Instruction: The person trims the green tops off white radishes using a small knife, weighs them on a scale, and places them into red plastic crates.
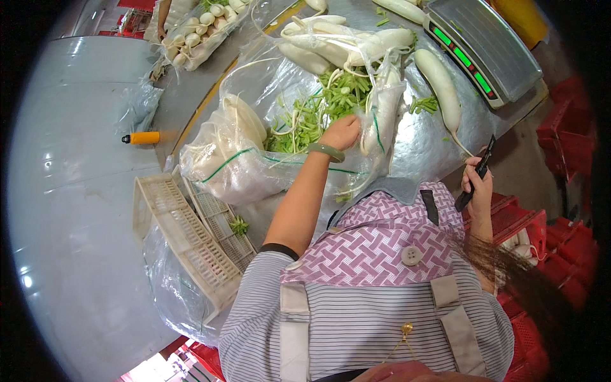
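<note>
My right hand [476, 184] grips a black utility knife [479, 177], its blade end pointing up and away from me. The thin root tip of a long white radish [441, 88] reaches right to those fingers; whether they pinch it I cannot tell. My left hand [342, 131], with a green bangle at the wrist, is over a large clear plastic bag [267, 179]. Its fingers are curled beside cut green radish stems [305, 119], next to the bag's bunched plastic; what they hold is hidden. More white radishes [353, 43] lie beyond, partly under plastic.
At the far right of the metal table stands a scale [491, 52] with lit green displays. Cream plastic crates [191, 238] are at my left, near an orange-handled tool [143, 138]. Red crates [515, 219] stand at my right. Another person's arm [163, 19] shows beside bagged radishes [205, 31].
</note>
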`<state>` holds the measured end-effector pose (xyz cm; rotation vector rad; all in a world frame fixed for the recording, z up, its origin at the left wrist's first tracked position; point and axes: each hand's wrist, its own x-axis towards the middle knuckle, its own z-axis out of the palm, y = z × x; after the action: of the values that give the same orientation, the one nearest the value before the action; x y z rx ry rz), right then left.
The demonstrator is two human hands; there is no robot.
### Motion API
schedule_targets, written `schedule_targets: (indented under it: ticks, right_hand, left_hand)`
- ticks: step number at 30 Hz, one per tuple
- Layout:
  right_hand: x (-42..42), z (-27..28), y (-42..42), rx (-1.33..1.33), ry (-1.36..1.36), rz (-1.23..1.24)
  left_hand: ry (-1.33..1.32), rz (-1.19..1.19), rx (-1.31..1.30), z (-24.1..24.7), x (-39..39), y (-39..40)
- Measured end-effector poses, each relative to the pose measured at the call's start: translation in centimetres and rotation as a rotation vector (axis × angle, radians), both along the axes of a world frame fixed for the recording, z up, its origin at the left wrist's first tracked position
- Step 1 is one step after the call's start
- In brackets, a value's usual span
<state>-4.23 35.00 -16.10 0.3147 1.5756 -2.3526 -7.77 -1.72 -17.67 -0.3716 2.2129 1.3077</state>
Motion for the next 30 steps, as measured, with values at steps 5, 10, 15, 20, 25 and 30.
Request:
schedule_targets:
  ticks: [5,10,15,20,25,30]
  right_hand:
    - [-0.4,-1.0,-0.7,-0.084,-0.044,0.048]
    - [-2.2,0.2,-3.0,-0.119,-0.075,0.084]
    - [-3.2,1.3,-3.4,-0.088,-0.052,0.117]
    - [-3.7,0.6,-2.3,-0.076,-0.071,0.106]
    - [-4.8,-0.2,-3.3,-0.066,-0.103,0.134]
    - [-7.5,1.4,-7.4,0.208,0.006,0.511]
  left_hand:
    - [0.011,0.200,0.381,1.9,0.2,3.3]
    - [-0.166,0.227,0.505,0.4,-0.8,2.0]
    - [-0.058,0.066,0.174,3.5,-0.1,-5.5]
    - [0.163,0.049,-0.129,8.0,0.4,-7.3]
    - [0.822,-0.068,-0.615,1.9,4.4,-3.1]
    - [0.085,0.558,0.177,1.5,5.9,-1.8]
